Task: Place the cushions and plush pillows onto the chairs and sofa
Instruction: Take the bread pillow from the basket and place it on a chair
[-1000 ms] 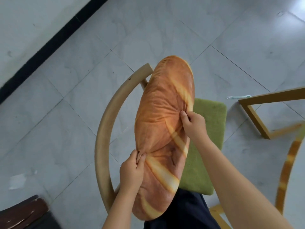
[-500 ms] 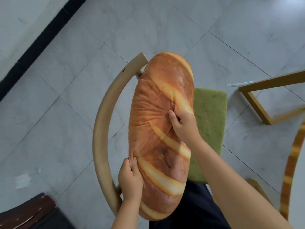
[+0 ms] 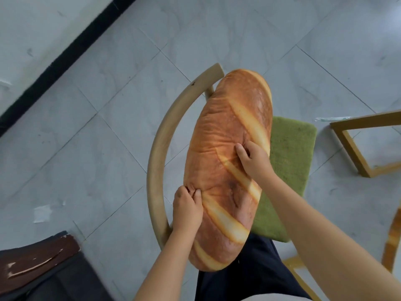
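1. A person looks down at a wooden chair (image 3: 156, 161) with a curved back rail, standing on a pale grey tiled floor (image 3: 86, 127).
2. A long plush pillow (image 3: 227, 166) printed like a loaf of bread stands on edge along the inside of the curved rail, over the chair seat. Whether its lower end rests on the seat or on the person's leg cannot be told.
3. The left hand (image 3: 187, 211) pinches a fold of the pillow's fabric at its left edge, fingers curled tight, just beside the rail.
4. The right hand (image 3: 252, 158) grips the pillow near its middle, fingertips dug into the fabric so that it puckers round them.
5. A green cushion (image 3: 290, 161) lies flat on the chair seat, to the right of the pillow and partly hidden behind it.
6. The person's dark trousers (image 3: 249, 274) show at the bottom, below the pillow's near end.
7. A dark brown, scuffed piece of furniture (image 3: 36, 261) sits at the lower left corner.
8. At the right edge stands a yellow wooden frame (image 3: 355, 153) on the floor, well apart from the chair.
9. A black skirting strip (image 3: 65, 57) runs diagonally across the upper left, where the floor meets a pale wall.
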The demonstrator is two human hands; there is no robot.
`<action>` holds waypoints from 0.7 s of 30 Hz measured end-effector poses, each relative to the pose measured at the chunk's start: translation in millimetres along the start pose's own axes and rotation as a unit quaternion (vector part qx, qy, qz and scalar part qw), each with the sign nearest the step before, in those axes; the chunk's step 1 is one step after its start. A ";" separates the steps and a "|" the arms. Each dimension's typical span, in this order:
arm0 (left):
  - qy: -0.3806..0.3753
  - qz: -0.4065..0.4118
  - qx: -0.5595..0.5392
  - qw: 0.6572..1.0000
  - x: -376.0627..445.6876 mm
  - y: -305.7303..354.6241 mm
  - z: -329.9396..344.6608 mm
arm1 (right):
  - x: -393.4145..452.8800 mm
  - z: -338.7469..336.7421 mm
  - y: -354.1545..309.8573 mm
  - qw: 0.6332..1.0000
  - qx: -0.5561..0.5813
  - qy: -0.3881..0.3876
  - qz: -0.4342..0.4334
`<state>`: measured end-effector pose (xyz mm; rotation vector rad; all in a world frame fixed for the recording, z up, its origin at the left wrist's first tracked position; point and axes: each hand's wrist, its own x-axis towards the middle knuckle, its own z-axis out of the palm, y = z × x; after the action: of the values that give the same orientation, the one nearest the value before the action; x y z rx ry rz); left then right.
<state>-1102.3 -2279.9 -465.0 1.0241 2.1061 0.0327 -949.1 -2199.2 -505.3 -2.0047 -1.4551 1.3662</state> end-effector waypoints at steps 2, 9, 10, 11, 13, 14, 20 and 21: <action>0.019 0.016 -0.014 1.000 -17.1 -1.9 -12.4 | -21.9 -4.2 2.5 0.999 -0.027 0.031 -0.030; 0.160 0.197 -0.013 0.967 -52.9 -55.0 -43.3 | -84.8 48.0 0.7 0.982 -0.189 -0.027 -0.016; 0.180 0.203 0.013 0.962 -44.7 -66.4 -42.9 | -78.7 59.9 -1.2 0.973 -0.226 -0.052 0.007; 0.181 0.189 0.024 0.965 -37.2 -73.1 -43.4 | -70.8 71.3 -1.3 0.965 -0.256 -0.057 0.018; 0.179 0.187 0.039 0.965 -23.1 -78.9 -43.5 | -56.0 89.2 -0.5 0.957 -0.282 -0.053 0.028; 0.175 0.213 0.063 0.959 -19.0 -79.3 -42.4 | -50.6 95.5 -0.3 0.957 -0.285 -0.048 0.036; 0.156 0.369 0.256 0.880 -31.8 -76.3 -21.4 | -61.9 74.9 -2.5 0.974 -0.222 -0.041 -0.001; 0.143 0.369 0.272 0.877 -37.9 -74.2 -12.5 | -65.4 58.2 0.5 0.984 -0.173 -0.022 -0.028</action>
<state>-1145.1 -2352.1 -457.1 2.2437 1.8732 -0.0381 -998.8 -2271.2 -501.2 -2.1246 -1.8625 1.2065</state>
